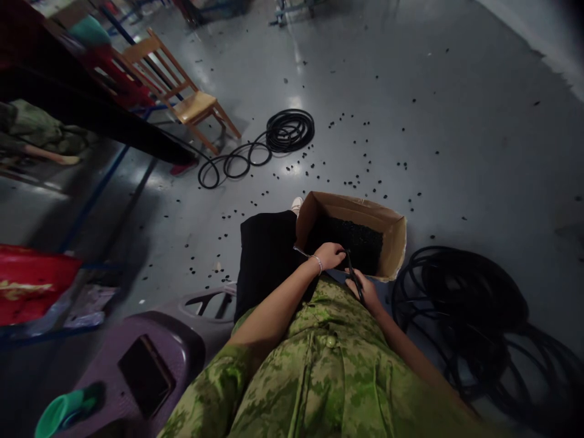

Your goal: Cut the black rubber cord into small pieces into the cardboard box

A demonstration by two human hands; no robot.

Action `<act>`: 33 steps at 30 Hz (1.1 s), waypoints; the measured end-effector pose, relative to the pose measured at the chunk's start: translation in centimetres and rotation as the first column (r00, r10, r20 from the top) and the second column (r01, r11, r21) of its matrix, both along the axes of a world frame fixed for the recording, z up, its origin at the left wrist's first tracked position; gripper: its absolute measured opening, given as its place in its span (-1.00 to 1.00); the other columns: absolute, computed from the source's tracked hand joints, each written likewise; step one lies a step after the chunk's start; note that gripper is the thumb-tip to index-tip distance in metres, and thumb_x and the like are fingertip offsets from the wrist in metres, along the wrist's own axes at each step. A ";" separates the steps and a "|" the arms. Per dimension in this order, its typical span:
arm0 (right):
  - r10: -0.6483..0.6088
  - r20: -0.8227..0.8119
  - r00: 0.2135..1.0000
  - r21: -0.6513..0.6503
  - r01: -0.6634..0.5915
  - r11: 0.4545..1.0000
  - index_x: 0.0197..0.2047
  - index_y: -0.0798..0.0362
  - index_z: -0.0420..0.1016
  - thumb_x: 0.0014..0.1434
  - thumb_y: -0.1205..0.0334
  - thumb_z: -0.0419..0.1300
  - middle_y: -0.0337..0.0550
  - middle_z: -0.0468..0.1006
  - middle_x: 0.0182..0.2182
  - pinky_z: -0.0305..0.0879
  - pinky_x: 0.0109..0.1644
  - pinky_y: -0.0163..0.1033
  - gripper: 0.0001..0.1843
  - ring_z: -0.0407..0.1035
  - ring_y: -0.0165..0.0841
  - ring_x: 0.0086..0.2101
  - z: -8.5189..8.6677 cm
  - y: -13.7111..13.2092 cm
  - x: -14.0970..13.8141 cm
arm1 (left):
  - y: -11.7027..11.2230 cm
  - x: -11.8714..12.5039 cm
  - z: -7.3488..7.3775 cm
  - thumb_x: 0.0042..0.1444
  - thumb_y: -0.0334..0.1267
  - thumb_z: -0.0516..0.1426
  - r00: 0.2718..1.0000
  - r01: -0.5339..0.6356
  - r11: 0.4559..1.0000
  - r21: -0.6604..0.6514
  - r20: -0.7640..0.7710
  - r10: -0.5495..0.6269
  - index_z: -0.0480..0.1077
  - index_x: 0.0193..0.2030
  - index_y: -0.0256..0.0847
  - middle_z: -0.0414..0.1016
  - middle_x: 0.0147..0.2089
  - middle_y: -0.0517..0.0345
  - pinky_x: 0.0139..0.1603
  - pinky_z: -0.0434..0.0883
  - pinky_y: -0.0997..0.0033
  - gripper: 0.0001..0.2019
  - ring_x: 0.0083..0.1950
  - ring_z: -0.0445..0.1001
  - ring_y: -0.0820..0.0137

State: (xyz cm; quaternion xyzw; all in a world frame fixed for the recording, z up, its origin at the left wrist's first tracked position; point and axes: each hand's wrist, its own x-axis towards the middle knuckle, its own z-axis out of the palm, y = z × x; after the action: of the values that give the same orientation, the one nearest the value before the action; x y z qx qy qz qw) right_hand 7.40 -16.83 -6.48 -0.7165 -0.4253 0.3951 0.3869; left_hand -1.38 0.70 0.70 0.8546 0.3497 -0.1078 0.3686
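The right hand (362, 287) is closed around a thin, elongated black piece (353, 271) (its material is too dark to tell). The piece's long axis runs away from the body, leaning slightly left: its near end lies close to the green camouflage-patterned shirt (328, 365), and its far end points over the near edge of an open, oblong brown cardboard box (395, 243). The left hand (331, 255) has its fingers bent just beside that far end; I cannot tell whether they grip anything. Inside the box lies a dark mass of small black pieces (358, 234).

Beyond the box's far edge, scattered black bits (385, 196) dot the glossy grey floor (474, 152). A coiled black hose (276, 131) lies there, its loops trailing left toward a light-brown slatted wooden chair (196, 106). Off the box's right edge spreads a larger, looser black coil (474, 286). At lower left, a purple plastic stool (132, 325) carries a dark rectangular phone (146, 377) and, toward its near-left corner, a green cup (57, 417)
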 end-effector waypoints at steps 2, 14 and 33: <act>0.007 0.014 1.000 0.000 -0.007 1.000 0.02 0.02 0.40 0.16 0.02 0.08 -0.12 0.59 -0.17 0.37 -0.08 -0.23 -0.59 0.48 -0.29 -0.20 0.2 0.0 0.0 | 0.0 0.0 -0.1 0.16 -0.27 0.03 1.000 -0.001 1.000 0.010 0.005 0.001 0.54 -0.09 -0.29 0.60 -0.26 0.06 -0.15 0.38 0.47 -0.69 -0.24 0.49 0.39; 0.027 0.115 0.993 -0.040 -0.022 0.999 0.05 -0.08 0.40 0.16 0.02 0.09 -0.17 0.61 -0.28 0.39 -0.15 -0.21 -0.59 0.51 -0.24 -0.25 0.3 0.0 -0.1 | -0.2 0.1 0.3 0.16 -0.26 0.05 0.999 -0.042 0.999 0.026 -0.004 0.042 0.54 -0.10 -0.28 0.59 -0.27 0.07 -0.15 0.38 0.47 -0.70 -0.24 0.50 0.38; 0.013 0.225 0.974 -0.029 -0.007 1.000 -0.07 -0.04 0.50 0.15 0.02 0.06 -0.18 0.63 -0.37 0.35 -0.27 -0.32 -0.64 0.51 -0.30 -0.36 -0.6 0.4 0.0 | 0.1 0.0 0.2 0.16 -0.26 0.03 0.998 0.063 0.997 0.046 -0.028 -0.062 0.57 -0.16 -0.26 0.60 -0.26 0.04 -0.18 0.37 0.47 -0.71 -0.25 0.50 0.37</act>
State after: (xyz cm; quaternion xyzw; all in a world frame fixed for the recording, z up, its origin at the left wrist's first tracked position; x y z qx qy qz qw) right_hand 7.43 -16.47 -7.03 -0.7598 -0.4645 0.3191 0.3242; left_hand -1.36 0.79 0.95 0.8720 0.3300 -0.1225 0.3402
